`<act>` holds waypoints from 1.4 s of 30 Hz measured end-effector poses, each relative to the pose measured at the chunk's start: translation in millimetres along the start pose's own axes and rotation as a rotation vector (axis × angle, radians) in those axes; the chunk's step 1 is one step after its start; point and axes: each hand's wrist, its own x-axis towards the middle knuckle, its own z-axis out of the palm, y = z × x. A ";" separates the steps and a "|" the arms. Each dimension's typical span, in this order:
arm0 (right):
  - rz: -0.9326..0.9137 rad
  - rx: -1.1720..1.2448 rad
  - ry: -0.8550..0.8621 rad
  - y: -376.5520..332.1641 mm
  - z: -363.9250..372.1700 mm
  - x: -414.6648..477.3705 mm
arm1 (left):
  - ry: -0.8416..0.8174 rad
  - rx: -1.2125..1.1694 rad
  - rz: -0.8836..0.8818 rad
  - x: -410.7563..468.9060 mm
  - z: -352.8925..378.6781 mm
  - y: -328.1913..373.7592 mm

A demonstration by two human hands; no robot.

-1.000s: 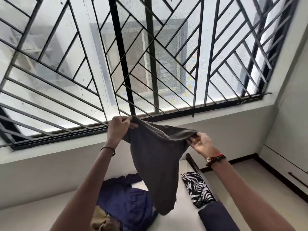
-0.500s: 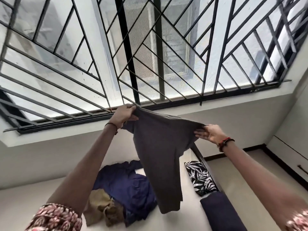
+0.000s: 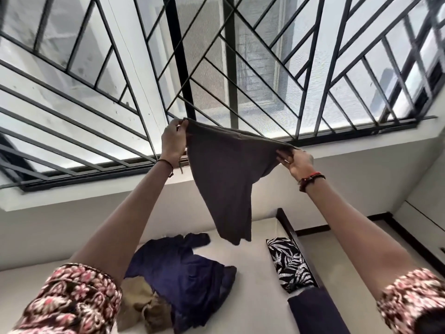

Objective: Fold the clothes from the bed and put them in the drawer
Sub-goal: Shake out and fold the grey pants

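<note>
I hold a dark grey garment up in the air in front of the barred window. My left hand pinches its upper left corner and my right hand grips its upper right edge, so it hangs down between them. Below on the white bed lie a crumpled dark blue garment and a tan garment beside it at the left. The drawer is not in view.
A black-and-white leaf-print folded cloth and a dark navy folded piece lie at the bed's right edge. A dark wooden bed frame runs along that side. The window grille fills the upper view.
Both hands have lifted the grey garment higher and stretched it wider between them. Its lower end has risen clear of the bed.
</note>
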 end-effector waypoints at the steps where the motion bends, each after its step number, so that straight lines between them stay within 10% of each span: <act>1: -0.022 0.014 -0.008 -3.0 -1.9 -3.0 | -0.002 -0.007 0.015 -4.7 -0.4 0.4; 9: -0.011 -0.057 0.044 48.5 -82.5 -63.7 | -0.075 0.018 0.046 -120.5 -1.5 -93.1; 27: 0.456 -0.887 0.323 359.4 -443.8 -281.6 | -0.599 0.246 -0.693 -599.7 -21.9 -463.2; 42: 0.179 -1.587 -0.204 381.9 -438.7 -216.9 | -0.381 0.228 -1.199 -661.5 3.2 -475.9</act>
